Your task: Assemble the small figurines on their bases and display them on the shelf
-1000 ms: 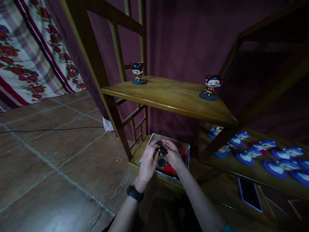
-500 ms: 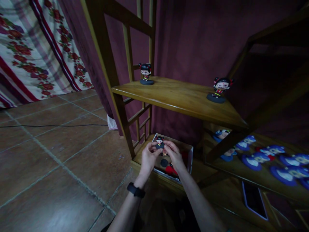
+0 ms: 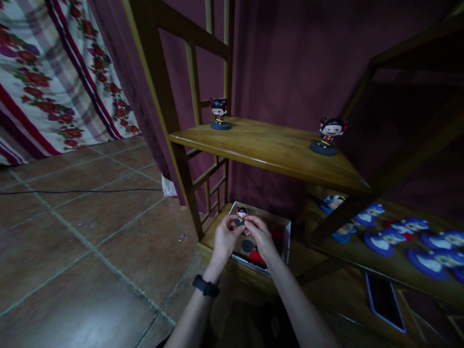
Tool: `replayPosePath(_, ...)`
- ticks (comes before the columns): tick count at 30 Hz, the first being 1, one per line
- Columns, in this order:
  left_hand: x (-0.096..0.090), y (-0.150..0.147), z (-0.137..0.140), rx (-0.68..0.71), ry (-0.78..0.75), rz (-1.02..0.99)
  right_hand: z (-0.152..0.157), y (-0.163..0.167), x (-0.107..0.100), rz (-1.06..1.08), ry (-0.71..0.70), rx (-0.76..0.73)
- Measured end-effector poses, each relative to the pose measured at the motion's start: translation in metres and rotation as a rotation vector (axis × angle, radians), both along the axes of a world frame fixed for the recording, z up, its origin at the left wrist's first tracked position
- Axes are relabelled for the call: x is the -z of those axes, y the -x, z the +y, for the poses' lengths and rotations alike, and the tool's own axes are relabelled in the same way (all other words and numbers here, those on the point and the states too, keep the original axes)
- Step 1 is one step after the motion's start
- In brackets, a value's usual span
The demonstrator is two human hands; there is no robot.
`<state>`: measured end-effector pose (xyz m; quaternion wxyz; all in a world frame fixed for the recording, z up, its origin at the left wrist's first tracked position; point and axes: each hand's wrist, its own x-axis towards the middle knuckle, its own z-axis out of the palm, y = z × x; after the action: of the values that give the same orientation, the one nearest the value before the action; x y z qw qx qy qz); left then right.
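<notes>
Between both hands, above an open white-edged box [image 3: 289, 241], I see a small figurine [image 3: 242, 213] with black hair buns and a dark round base. My left hand [image 3: 225, 234] grips the base from the left, and my right hand [image 3: 259, 232] pinches it from the right. The figurine is upright, its face towards me. Inside the box lie a dark round disc [image 3: 247, 246] and a red piece [image 3: 255, 257]; my right hand partly covers the contents. On the shelf board [image 3: 268, 140] above stand two similar figurines, one at left [image 3: 219, 112] and one at right [image 3: 330, 133].
Several blue-based figurines [image 3: 384, 240] lie on the lower shelf at right. A phone [image 3: 386, 300] rests below them. The wooden shelf post [image 3: 184, 188] rises left of my hands. A black cable [image 3: 79, 191] crosses the tiled floor.
The held figurine has shifted slightly right and down, and my right fingers sit a little closer around its base. The shelf figurines stay in place.
</notes>
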<state>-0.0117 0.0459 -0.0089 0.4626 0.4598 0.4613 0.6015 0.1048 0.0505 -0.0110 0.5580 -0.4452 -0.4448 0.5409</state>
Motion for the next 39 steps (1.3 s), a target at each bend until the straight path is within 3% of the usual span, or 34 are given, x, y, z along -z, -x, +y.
replayPosePath(8,-0.001,0.001,0.001,0.004,0.082,-0.013,0.001,0.000,-0.001,-0.012,-0.026,0.031)
replayPosePath(14,-0.007,0.004,-0.003,0.053,0.175,-0.178,0.002,0.001,0.004,-0.038,-0.079,-0.004)
replayPosePath(23,-0.002,0.001,-0.001,0.065,0.171,-0.309,0.005,0.005,0.010,0.003,-0.109,0.054)
replayPosePath(30,-0.011,0.003,-0.020,0.122,0.167,-0.486,-0.013,-0.009,-0.001,0.028,-0.103,0.018)
replayPosePath(34,-0.018,0.005,-0.036,0.001,0.114,-0.476,-0.032,-0.033,0.006,-0.026,-0.076,0.063)
replayPosePath(39,-0.046,0.006,-0.062,-0.238,-0.022,-0.180,-0.076,-0.068,0.044,-0.105,0.001,0.062)
